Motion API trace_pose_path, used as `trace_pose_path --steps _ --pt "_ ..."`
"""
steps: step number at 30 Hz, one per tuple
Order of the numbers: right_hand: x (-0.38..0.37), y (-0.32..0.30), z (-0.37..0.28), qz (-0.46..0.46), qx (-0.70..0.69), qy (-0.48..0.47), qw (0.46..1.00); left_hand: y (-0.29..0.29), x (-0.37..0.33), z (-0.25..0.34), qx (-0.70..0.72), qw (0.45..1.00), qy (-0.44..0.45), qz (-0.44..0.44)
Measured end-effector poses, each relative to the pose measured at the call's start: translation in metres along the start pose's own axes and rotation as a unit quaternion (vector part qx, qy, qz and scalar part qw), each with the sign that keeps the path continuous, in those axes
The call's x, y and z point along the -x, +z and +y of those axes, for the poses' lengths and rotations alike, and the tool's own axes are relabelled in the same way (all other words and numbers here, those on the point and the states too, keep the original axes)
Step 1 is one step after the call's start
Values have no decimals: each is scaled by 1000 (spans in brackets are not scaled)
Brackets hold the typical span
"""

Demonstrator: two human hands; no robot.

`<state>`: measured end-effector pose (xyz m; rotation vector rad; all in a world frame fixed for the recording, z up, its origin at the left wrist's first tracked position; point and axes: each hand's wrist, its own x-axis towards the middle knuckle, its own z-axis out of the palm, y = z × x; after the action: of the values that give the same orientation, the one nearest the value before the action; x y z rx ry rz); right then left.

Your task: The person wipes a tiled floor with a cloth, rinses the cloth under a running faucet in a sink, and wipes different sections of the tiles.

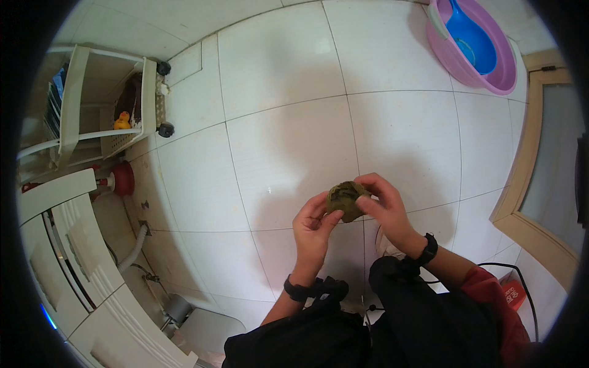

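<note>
2-handed hold: from my remote seat I see the left hand [311, 228] and the right hand [391, 214] both closed in narrow pinches on 1 thing.
Olive-green object [346, 211]: held between the 2 hands, over the white tiled floor [282, 141], a little right of and below the middle of my view; it is roughly round, with an uneven edge and darker creases toward its top. I cannot tell what it is made of.
Left grip: I make out the thumb on the lower left edge, the fingers curled close behind it.
Right grip: the thumb presses on the right part of the near face, while the fingers reach around the upper right edge.
Wristbands [430, 247]: I count 2, both black, 1 on each wrist.
Sleeve [491, 294]: red, on the right arm, beside black clothing [294, 337] at the lower edge.
Pink basin [451, 64]: well apart from the hands, at the far right, with 1 blue dipper [478, 46] inside.
White rack [149, 92]: on black wheels at the far left, carrying 1 yellow duck [123, 121].
Red plunger [124, 178]: I see it near the rack, beside the white cabinet [83, 264].
Grey hose [136, 248]: between the cabinet and the wall.
Door frame [512, 202]: tan, along the right side, with a black cable [526, 282] below it.
</note>
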<state>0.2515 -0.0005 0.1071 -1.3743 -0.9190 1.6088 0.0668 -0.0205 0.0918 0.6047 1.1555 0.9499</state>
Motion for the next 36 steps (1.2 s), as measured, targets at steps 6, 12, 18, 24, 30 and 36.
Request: trace_pose_path --steps 6,12,18,24,30,36 --pt "-3 2 -19 -42 -225 178 957 -1 0 -10 -39 996 78 -16" --pt "-5 -10 -3 -108 -159 182 964 -4 -4 0 -409 887 211 17" --pt "-68 -81 18 273 43 -39 960 -2 -8 4 -365 920 131 48" --pt "-155 -165 23 433 338 -189 814 -8 -14 -5 -320 936 120 84" --pt "-173 -121 37 313 542 -236 743 -24 -27 -13 -289 944 112 114" --pt "-127 -90 48 87 591 -290 748 -67 -50 -19 -434 816 254 286"
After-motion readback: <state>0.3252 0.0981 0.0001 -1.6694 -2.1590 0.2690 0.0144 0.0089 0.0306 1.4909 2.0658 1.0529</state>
